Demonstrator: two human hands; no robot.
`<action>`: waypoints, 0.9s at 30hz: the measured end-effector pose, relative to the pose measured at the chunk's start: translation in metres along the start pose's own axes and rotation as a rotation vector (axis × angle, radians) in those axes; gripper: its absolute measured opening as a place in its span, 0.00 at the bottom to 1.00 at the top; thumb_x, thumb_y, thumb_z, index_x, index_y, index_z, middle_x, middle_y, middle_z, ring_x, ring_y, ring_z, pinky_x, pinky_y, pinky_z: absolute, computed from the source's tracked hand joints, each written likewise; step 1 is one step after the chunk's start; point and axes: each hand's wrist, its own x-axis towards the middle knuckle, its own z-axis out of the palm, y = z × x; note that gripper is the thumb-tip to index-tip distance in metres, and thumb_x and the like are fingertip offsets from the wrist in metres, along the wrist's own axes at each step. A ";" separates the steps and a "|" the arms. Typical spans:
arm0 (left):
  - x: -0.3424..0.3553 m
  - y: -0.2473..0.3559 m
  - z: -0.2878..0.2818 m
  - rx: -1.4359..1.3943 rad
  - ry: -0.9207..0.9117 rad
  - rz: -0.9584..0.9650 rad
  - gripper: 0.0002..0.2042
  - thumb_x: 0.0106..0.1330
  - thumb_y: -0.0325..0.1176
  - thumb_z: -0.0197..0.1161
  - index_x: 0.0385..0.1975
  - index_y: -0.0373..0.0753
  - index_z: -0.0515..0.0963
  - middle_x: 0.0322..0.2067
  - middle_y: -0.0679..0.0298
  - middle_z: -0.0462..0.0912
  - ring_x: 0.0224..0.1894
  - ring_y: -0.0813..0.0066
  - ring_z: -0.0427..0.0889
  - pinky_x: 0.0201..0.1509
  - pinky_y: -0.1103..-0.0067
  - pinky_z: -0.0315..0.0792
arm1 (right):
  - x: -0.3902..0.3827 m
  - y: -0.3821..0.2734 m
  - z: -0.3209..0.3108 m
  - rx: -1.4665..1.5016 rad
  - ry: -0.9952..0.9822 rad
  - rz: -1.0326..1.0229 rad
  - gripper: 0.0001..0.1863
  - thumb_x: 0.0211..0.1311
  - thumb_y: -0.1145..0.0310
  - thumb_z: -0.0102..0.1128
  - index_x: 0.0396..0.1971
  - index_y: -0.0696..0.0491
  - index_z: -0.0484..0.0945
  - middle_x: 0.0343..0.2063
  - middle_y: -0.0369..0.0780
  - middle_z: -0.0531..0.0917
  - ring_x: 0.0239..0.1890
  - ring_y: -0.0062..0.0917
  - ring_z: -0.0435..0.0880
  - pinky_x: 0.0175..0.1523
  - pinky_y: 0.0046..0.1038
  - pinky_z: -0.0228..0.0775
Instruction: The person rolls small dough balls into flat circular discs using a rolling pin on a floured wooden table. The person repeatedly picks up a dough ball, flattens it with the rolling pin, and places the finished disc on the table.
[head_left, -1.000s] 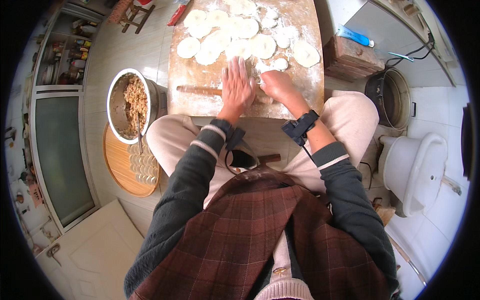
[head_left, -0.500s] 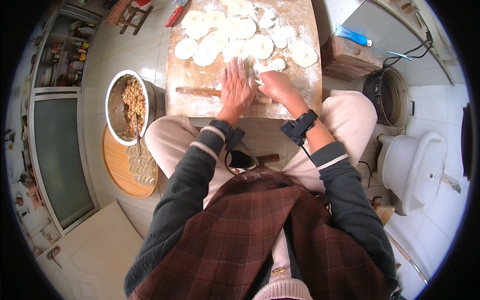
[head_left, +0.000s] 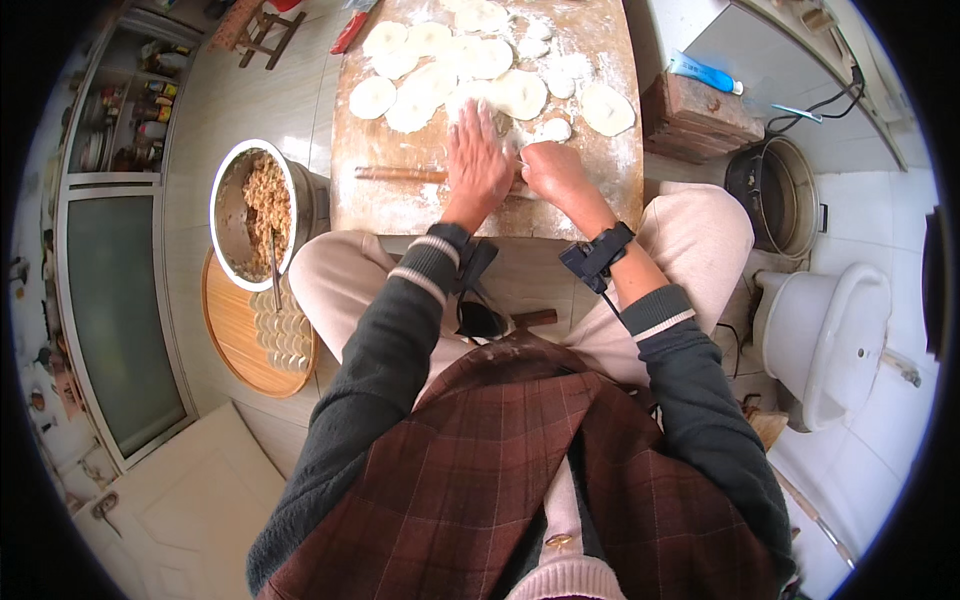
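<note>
My left hand (head_left: 477, 165) lies flat, fingers stretched out, with its palm over a thin wooden rolling pin (head_left: 400, 174). The pin's left end sticks out past the hand; the rest is mostly covered. Close beside it, my right hand (head_left: 556, 174) is closed, fingers curled, at the edge of a dough wrapper that it largely hides. Both hands are over a floured wooden board (head_left: 385, 215). Several flat, round dough wrappers (head_left: 372, 97) overlap beyond my hands, and one wrapper (head_left: 607, 108) lies apart on the right. Small dough pieces (head_left: 553, 130) sit among the flour.
Left of the board stands a bowl of filling (head_left: 268, 200) with a spoon handle (head_left: 276, 275) sticking out. Below it, a round wooden tray (head_left: 235, 340) holds rows of dumplings (head_left: 285, 335). Bricks (head_left: 700, 115) carry a blue tube (head_left: 706, 72), near a dark pot (head_left: 775, 195) and white basin (head_left: 830, 345).
My left hand has shifted slightly right and down, and the rolling pin has moved slightly with it. My right hand stays closed in nearly the same place.
</note>
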 end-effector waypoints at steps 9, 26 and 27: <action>-0.061 0.001 -0.019 0.153 -0.237 -0.004 0.33 0.71 0.41 0.48 0.71 0.29 0.52 0.71 0.42 0.53 0.73 0.47 0.54 0.75 0.58 0.47 | 0.002 0.003 -0.009 0.201 -0.006 0.153 0.08 0.54 0.69 0.59 0.26 0.57 0.81 0.29 0.49 0.84 0.38 0.46 0.83 0.43 0.43 0.74; -0.073 -0.004 -0.008 0.014 0.006 0.093 0.33 0.70 0.40 0.48 0.71 0.28 0.52 0.70 0.40 0.54 0.73 0.43 0.53 0.75 0.56 0.45 | 0.017 0.035 -0.031 0.736 -0.033 0.406 0.10 0.54 0.70 0.67 0.25 0.61 0.76 0.23 0.45 0.80 0.26 0.33 0.81 0.34 0.38 0.74; -0.072 -0.004 -0.007 0.018 -0.054 0.049 0.32 0.71 0.40 0.48 0.71 0.28 0.51 0.70 0.40 0.54 0.72 0.43 0.54 0.75 0.56 0.46 | 0.030 0.040 -0.041 0.945 0.015 0.530 0.10 0.60 0.71 0.65 0.36 0.62 0.80 0.35 0.45 0.85 0.34 0.32 0.84 0.36 0.29 0.78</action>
